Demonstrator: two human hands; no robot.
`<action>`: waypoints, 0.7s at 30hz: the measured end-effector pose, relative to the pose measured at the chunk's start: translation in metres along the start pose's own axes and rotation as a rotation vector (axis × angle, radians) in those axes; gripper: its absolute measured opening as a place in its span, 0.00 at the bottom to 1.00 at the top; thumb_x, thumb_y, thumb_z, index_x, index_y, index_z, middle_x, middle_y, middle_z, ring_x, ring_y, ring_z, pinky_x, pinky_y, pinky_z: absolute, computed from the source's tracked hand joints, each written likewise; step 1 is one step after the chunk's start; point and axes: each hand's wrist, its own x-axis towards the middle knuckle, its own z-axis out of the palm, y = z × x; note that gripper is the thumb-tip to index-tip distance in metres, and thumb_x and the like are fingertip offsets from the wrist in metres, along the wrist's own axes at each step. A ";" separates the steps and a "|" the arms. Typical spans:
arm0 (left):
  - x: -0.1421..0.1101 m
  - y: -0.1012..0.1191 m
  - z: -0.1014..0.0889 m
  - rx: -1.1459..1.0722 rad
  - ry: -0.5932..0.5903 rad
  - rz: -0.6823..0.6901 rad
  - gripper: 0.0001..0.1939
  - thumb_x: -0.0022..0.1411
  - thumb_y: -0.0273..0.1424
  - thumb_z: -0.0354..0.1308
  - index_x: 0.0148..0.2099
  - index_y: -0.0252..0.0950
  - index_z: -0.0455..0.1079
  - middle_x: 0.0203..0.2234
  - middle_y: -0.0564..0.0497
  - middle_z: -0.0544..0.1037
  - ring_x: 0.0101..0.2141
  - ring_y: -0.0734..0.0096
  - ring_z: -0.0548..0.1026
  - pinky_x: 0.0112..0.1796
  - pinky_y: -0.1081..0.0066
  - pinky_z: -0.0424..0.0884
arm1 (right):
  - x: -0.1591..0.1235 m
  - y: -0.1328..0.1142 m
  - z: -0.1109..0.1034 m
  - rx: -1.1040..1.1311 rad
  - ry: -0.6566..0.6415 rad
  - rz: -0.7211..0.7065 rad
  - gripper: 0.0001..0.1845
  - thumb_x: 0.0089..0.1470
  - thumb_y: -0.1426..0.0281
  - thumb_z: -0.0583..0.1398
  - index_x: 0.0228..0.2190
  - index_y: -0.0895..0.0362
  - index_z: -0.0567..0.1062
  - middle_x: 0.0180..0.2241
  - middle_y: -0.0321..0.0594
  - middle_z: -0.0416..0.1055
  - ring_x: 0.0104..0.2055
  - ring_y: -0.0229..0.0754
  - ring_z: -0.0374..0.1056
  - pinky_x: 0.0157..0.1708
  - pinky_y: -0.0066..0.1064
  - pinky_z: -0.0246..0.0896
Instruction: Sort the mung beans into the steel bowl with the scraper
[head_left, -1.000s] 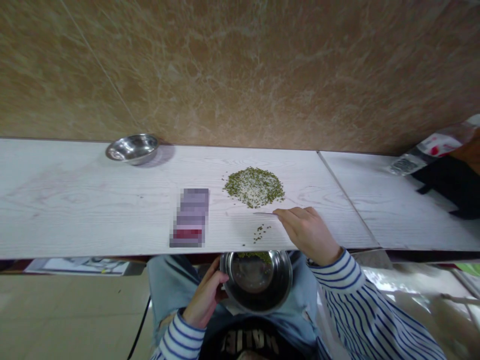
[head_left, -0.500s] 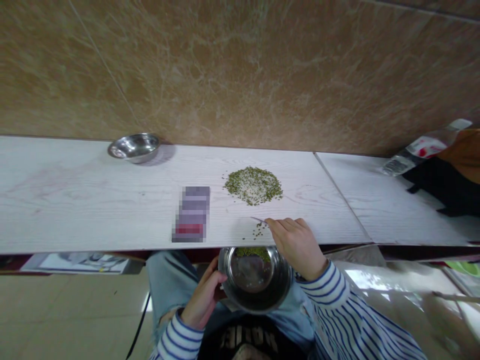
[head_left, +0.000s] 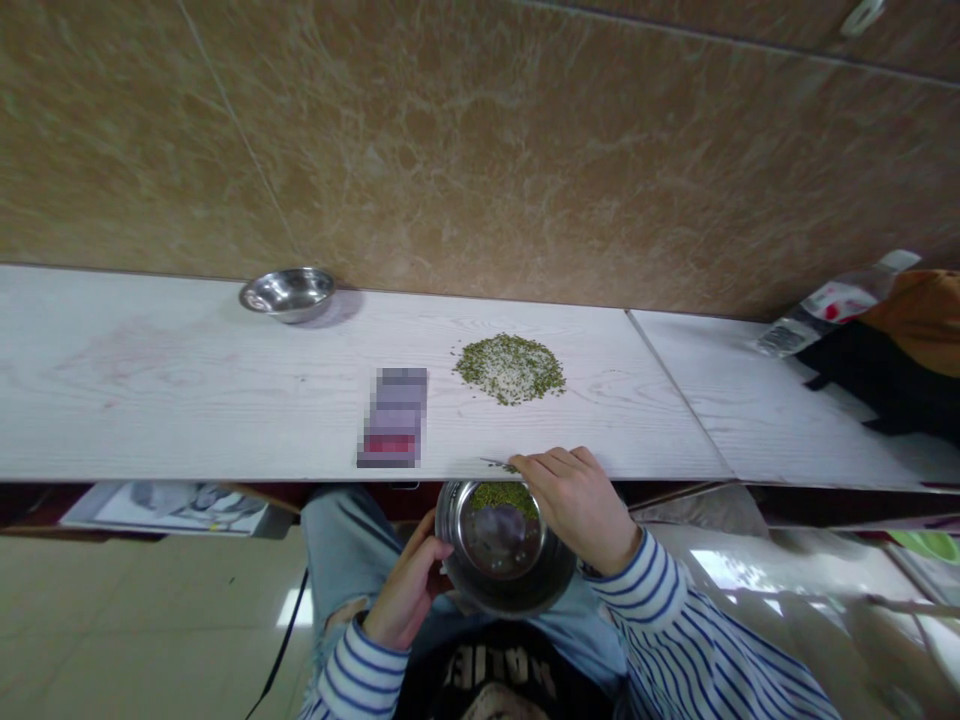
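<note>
My left hand (head_left: 414, 588) grips the left rim of a steel bowl (head_left: 510, 597), held just under the table's front edge. Green beans (head_left: 499, 494), small like mung beans, lie inside it along the far side. My right hand (head_left: 577, 508) is above the bowl's right side, at the table edge, pinching a thin flat card (head_left: 490, 461) seen nearly edge-on. A few loose green beans lie by the card at the edge. Farther back on the table, a pile of green beans mixed with white grains (head_left: 510, 368) is spread out, touched by neither hand.
A blurred-out, phone-shaped object (head_left: 394, 418) lies left of the pile. Near the wall stands a smaller steel bowl (head_left: 289, 296). At the far right a plastic bottle (head_left: 832, 302) leans by a black and brown bag (head_left: 892, 360). The white table (head_left: 172, 400) meets a tiled wall.
My right hand has drawn the card toward the table's front edge, bringing the loose beans nearer the bowl. The left hand still holds the bowl. The view has shifted slightly.
</note>
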 end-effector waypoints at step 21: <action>-0.003 -0.006 -0.011 -0.023 0.032 -0.031 0.18 0.49 0.25 0.53 0.45 0.39 0.67 0.27 0.54 0.71 0.28 0.71 0.67 0.28 0.70 0.66 | -0.024 0.023 -0.008 0.113 0.106 0.110 0.14 0.60 0.71 0.50 0.45 0.57 0.70 0.35 0.41 0.74 0.36 0.38 0.68 0.38 0.31 0.55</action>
